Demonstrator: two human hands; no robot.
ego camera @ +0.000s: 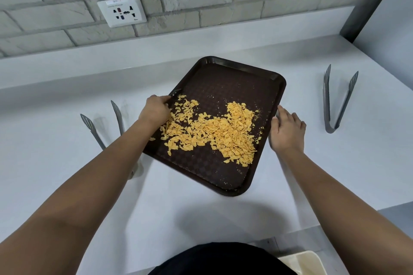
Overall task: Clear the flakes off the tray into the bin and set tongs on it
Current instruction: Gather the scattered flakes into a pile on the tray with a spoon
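Both hands (155, 110) (287, 130) forward, apart

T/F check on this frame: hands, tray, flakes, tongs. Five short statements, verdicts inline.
1. The left hand grips the tray at its left edge. True.
2. The flakes are already off the tray. False: they lie heaped on it.
3. Tongs lie on the tray. False: the left tongs and right tongs lie on the counter.
4. The right hand is at the tray's right edge. True.
5. The tray is white. False: dark brown.
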